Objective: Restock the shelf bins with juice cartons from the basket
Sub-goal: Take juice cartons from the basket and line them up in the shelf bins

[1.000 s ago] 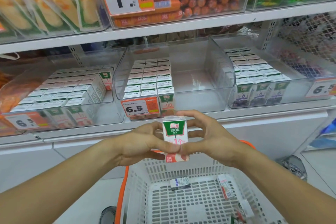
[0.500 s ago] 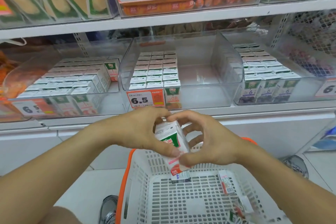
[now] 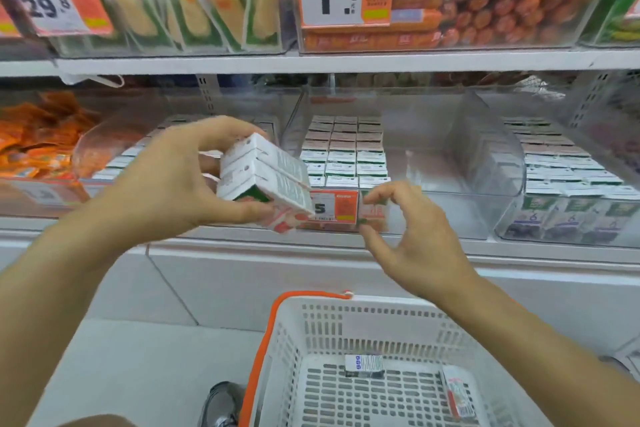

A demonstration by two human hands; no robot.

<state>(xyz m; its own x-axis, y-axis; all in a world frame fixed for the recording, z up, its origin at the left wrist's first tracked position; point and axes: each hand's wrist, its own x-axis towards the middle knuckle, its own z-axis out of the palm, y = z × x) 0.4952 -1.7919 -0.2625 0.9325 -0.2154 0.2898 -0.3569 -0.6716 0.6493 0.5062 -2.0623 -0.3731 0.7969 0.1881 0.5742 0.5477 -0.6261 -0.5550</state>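
Nearest me, at six o'clock, the white basket (image 3: 349,340) holds two loose cartons (image 3: 364,365) lying flat on its floor. Above it my left hand (image 3: 166,184) grips a tilted stack of juice cartons (image 3: 263,173) at ten o'clock, while my right hand (image 3: 412,236) hangs just beside them, fingers loosely curled around nothing. Beyond, at twelve o'clock, the clear middle shelf bin (image 3: 450,163) has cartons filling only its left side.
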